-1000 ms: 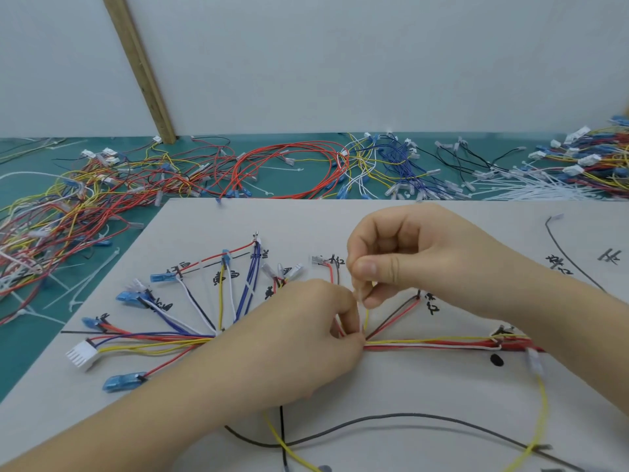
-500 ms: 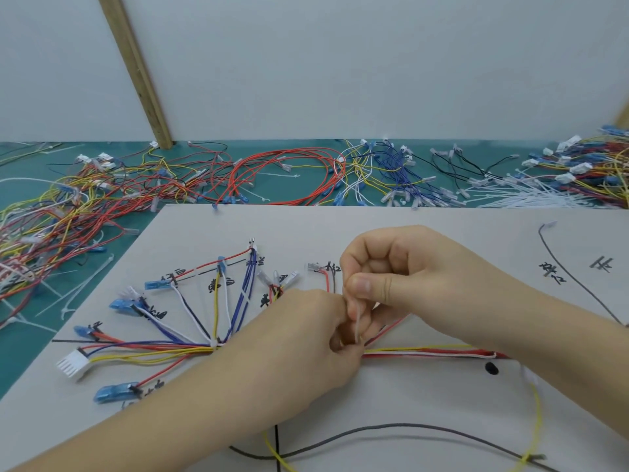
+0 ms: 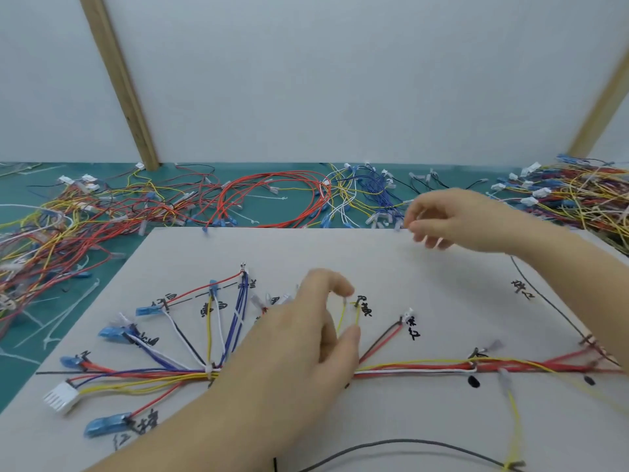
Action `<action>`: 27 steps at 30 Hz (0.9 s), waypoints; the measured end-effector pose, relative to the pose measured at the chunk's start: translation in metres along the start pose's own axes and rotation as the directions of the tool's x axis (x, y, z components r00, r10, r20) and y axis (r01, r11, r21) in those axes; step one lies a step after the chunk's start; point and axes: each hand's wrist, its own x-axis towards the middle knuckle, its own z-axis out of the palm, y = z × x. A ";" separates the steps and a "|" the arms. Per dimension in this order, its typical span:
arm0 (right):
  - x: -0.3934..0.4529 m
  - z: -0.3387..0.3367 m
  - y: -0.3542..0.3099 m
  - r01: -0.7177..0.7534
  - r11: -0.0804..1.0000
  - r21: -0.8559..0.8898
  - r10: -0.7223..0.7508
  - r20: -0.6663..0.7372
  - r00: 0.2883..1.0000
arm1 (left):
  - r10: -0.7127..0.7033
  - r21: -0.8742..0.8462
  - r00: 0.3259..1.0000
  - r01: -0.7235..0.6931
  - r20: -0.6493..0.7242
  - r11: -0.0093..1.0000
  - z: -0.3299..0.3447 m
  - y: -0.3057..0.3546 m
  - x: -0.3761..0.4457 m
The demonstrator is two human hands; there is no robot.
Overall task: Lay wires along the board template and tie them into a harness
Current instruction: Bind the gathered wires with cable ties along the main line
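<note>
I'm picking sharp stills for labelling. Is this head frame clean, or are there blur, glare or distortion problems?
Head view: the right hand is motion-smeared, its fingertips ghosted, so whether it holds anything is unclear; the left hand is mildly soft; the laid wires on the board template read sharply; lighting is even and soft, no glare; wide-angle bending bows the wooden strips at the edges.
</note>
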 end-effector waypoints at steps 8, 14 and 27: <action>0.044 -0.036 0.105 -0.255 0.781 -0.569 0.198 -0.162 0.967 | 0.231 -0.023 0.972 -0.232 -0.047 0.972 -0.008 0.002 0.002; 0.051 -0.029 0.121 -0.251 0.740 -0.624 0.176 -0.180 0.968 | 0.254 0.003 0.966 -0.254 -0.054 0.967 -0.007 -0.007 0.005; 0.042 -0.026 0.132 -0.173 0.784 -0.596 -0.005 -0.285 0.959 | 0.155 -0.064 0.984 -0.161 -0.084 0.985 0.003 -0.008 0.007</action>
